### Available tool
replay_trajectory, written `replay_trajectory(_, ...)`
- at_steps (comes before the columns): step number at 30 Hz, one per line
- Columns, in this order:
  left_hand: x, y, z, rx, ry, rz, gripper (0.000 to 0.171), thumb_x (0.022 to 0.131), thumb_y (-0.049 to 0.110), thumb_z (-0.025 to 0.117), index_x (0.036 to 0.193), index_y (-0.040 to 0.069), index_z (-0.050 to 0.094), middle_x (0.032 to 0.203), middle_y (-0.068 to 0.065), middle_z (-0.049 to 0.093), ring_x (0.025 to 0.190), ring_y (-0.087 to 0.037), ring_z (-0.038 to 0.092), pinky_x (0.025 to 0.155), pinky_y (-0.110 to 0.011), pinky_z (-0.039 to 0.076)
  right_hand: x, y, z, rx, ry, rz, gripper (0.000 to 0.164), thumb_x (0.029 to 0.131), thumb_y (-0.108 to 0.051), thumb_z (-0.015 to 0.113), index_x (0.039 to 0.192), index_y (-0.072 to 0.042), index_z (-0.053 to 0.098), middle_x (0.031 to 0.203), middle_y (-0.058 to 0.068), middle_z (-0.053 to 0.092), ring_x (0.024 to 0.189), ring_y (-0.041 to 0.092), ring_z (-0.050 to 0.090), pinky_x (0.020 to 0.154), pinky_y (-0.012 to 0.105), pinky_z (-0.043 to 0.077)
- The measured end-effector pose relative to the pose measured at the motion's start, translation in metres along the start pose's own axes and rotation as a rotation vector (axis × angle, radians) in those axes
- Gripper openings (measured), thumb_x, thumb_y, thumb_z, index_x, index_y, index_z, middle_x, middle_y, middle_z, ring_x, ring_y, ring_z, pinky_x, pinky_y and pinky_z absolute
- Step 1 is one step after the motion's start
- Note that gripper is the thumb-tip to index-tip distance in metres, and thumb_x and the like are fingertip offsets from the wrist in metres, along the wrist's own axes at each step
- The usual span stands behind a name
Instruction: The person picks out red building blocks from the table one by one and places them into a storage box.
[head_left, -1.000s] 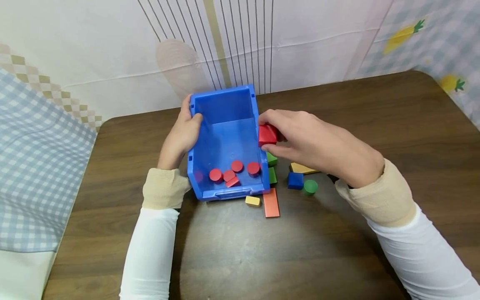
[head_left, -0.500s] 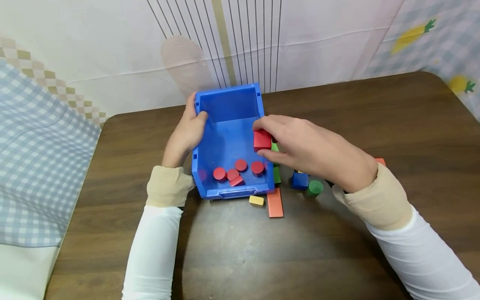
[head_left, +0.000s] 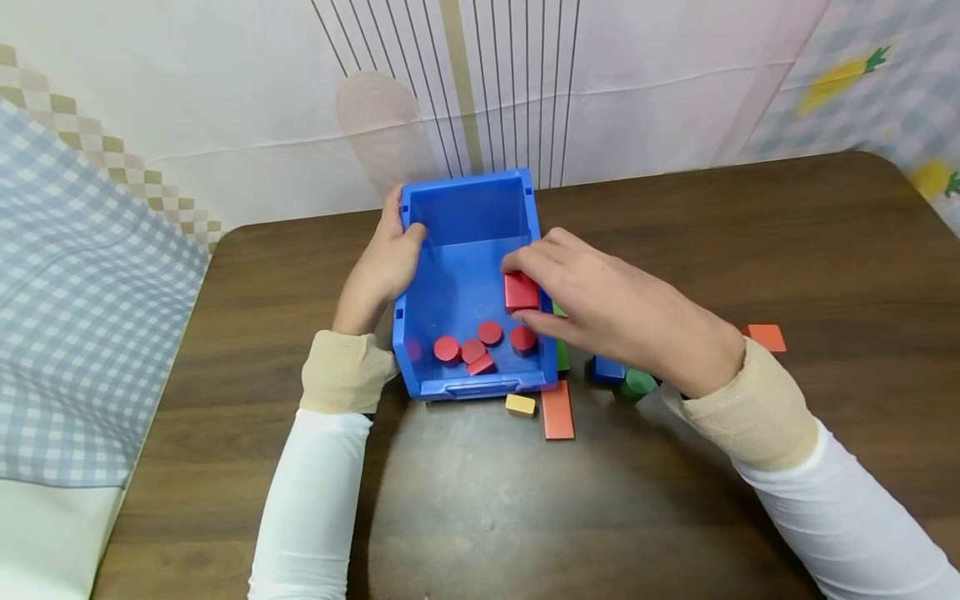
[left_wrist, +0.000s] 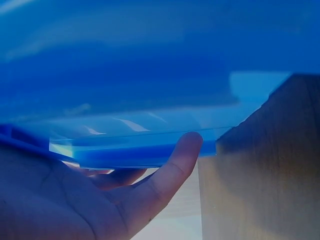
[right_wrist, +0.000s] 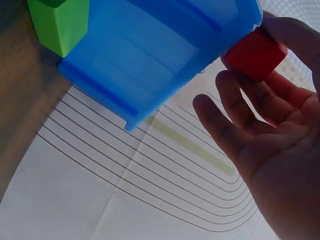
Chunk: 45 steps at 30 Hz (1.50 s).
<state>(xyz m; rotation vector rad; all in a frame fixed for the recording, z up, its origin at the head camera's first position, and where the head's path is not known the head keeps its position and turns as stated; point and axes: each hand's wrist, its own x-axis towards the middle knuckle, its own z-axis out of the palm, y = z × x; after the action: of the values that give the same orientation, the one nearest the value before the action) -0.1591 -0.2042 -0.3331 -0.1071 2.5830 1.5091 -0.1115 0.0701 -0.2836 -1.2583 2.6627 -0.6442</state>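
A blue plastic bin [head_left: 476, 275] stands on the table, its low front lip toward me. My left hand [head_left: 386, 262] grips its left wall, thumb over the rim; in the left wrist view the thumb [left_wrist: 172, 170] lies against the blue plastic. Between thumb and fingers, my right hand [head_left: 600, 296] pinches a red block [head_left: 521, 292] at the bin's right side, above its floor. The right wrist view shows that red block [right_wrist: 256, 54] near the bin's edge, other fingers spread below. Several red pieces [head_left: 480, 350], mostly round, lie inside near the front.
Outside the bin's right wall are green blocks [head_left: 562, 357], partly hidden. A blue block [head_left: 607, 370] and green cylinder [head_left: 637, 384] sit under my right wrist. An orange-red rectangle [head_left: 558, 411] and yellow block [head_left: 521, 406] lie in front; another orange-red piece [head_left: 767, 337] lies right.
My right hand has carried the red block from the bin's right rim leftward and slightly toward me, over the inside. My left hand keeps its grip on the bin. The view has shifted slightly.
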Motion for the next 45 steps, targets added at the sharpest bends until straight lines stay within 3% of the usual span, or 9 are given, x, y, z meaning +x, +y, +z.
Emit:
replay_trajectory(5,-0.001,0.001,0.0,0.008,0.002,-0.002,0.066,0.11,0.014,0.033,0.168,0.01,0.004,0.173,-0.016,0.022,0.159,-0.034,0.023,0.127,-0.059,0.021,0.002,-0.003,0.003,-0.025,-0.02,0.0,0.052,0.092,-0.025,0.084,0.136,-0.007,0.061,0.12,0.008,0.063,0.117,0.022,0.054,0.087,0.035,0.059)
replay_trajectory(14,0.0,0.004,0.001,0.015,-0.002,-0.002,0.066,0.11,0.015,0.034,0.168,0.01,0.003,0.174,-0.017,0.02,0.159,-0.035,0.022,0.126,-0.061,0.022,0.001,-0.005,0.008,-0.063,-0.01,-0.114,0.041,0.094,-0.022,0.082,0.128,-0.006,0.065,0.107,0.006,0.061,0.105,0.021,0.055,0.081,0.033,0.054)
replay_trajectory(25,0.001,0.005,0.002,0.011,-0.004,-0.007,0.066,0.11,0.016,0.034,0.168,0.011,0.004,0.174,-0.016,0.021,0.159,-0.035,0.024,0.126,-0.061,0.023,0.004,-0.012,0.02,-0.163,0.016,-0.175,0.038,0.094,-0.024,0.081,0.125,-0.006,0.069,0.111,0.008,0.071,0.108,0.027,0.06,0.093,0.04,0.056)
replay_trajectory(33,0.002,0.007,0.002,0.018,-0.014,-0.016,0.065,0.111,0.017,0.033,0.169,0.012,0.003,0.174,-0.014,0.019,0.159,-0.036,0.023,0.124,-0.063,0.024,0.004,-0.013,0.029,-0.231,0.025,-0.189,0.037,0.093,-0.028,0.083,0.122,-0.009,0.071,0.114,0.009,0.073,0.114,0.031,0.06,0.106,0.046,0.049)
replay_trajectory(45,0.004,0.007,0.002,0.019,-0.018,-0.03,0.065,0.112,0.019,0.033,0.169,0.014,0.002,0.175,-0.011,0.019,0.16,-0.031,0.022,0.126,-0.059,0.023,0.005,-0.016,0.04,-0.394,0.062,-0.199,0.034,0.091,-0.029,0.084,0.117,-0.01,0.073,0.111,0.009,0.076,0.112,0.034,0.062,0.108,0.05,0.045)
